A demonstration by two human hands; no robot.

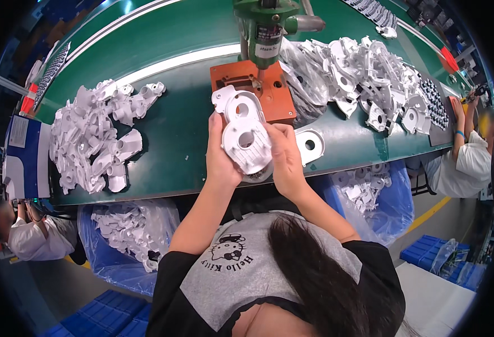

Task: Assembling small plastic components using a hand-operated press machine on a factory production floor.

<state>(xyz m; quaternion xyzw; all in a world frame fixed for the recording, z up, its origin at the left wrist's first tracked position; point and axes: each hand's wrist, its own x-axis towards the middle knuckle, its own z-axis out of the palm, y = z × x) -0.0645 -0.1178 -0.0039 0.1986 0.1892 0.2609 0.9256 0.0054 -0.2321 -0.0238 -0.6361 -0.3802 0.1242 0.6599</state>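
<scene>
Between my two hands is a white plastic housing (247,147) with round holes, held in front of the press. It looks like two pieces overlapping, but I cannot tell whether they are joined. My left hand (222,156) grips its left side, thumb up along the edge. My right hand (285,158) closes on the right side, fingers partly hidden. Just beyond stands an orange fixture block (283,106) under the green press head (266,42). Another white plastic part (311,145) with a round hole lies on the table right of my right hand.
White parts are heaped on the green table (174,121), in a left pile (84,135) and a right pile (365,73). Blue-lined bins (106,269) (399,196) hold more below the edge. A blue-white machine (28,157) stands left. Co-workers sit at both sides.
</scene>
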